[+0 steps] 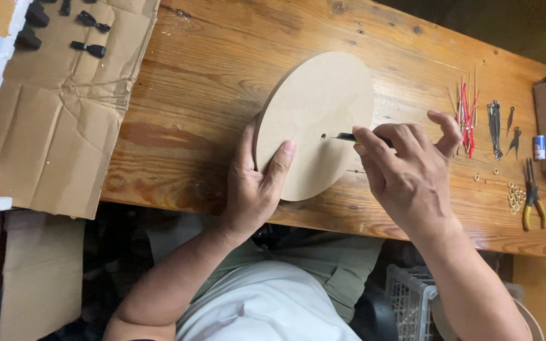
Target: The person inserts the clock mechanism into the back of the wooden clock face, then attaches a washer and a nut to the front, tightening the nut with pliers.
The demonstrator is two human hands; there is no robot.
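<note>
A round, pale fibreboard disc (314, 120) lies flat on a wooden workbench (210, 69), seen from above. The left hand (257, 183) grips the disc's near edge — thumb on top, fingers curled around the rim. The right hand (406, 173) pinches a slim dark tool (354, 136) between thumb and fingertips, its tip resting close to a small hole (323, 136) near the disc's centre; whether the tip touches the hole is hard to tell. To the right lie red and thin metal clock hands (466, 117), small brass rings (514, 196) and yellow-handled pliers (532, 199). Flattened cardboard (58, 126) covers the bench's left end — small black parts (86, 35) sit on it.
</note>
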